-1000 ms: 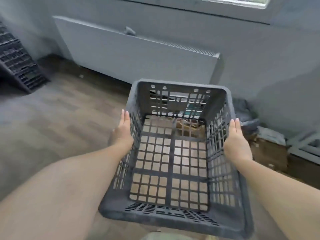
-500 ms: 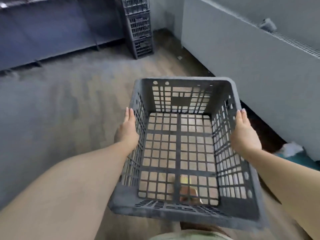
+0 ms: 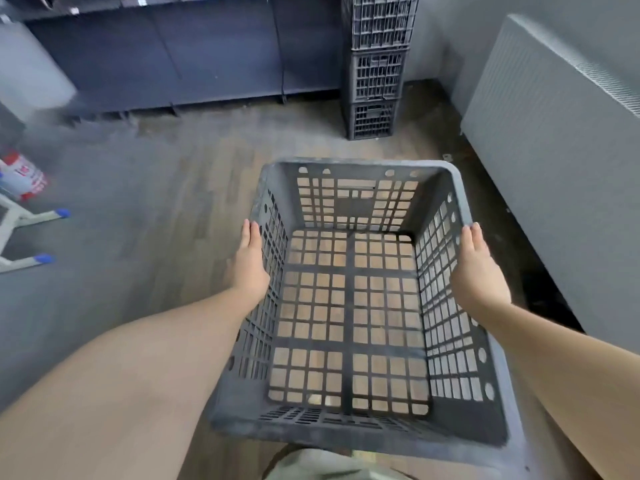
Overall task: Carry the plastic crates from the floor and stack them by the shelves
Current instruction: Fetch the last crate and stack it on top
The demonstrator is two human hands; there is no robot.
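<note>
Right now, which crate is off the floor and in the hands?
The open-topped grey crate in the foreground: left hand and right hand press flat against its side walls. The other crates stand stacked by the dark shelves.

Forearms bare — no sleeves; light khaki garment (image 3: 311,465) at waist.

A: Carried crate (image 3: 353,306)?
B: Dark grey plastic, lattice walls and floor, empty, open side up, held off the wooden floor.
A: The others?
B: Stack of crates (image 3: 375,64), same grey, upright on the floor beside the dark shelves (image 3: 173,53).
</note>
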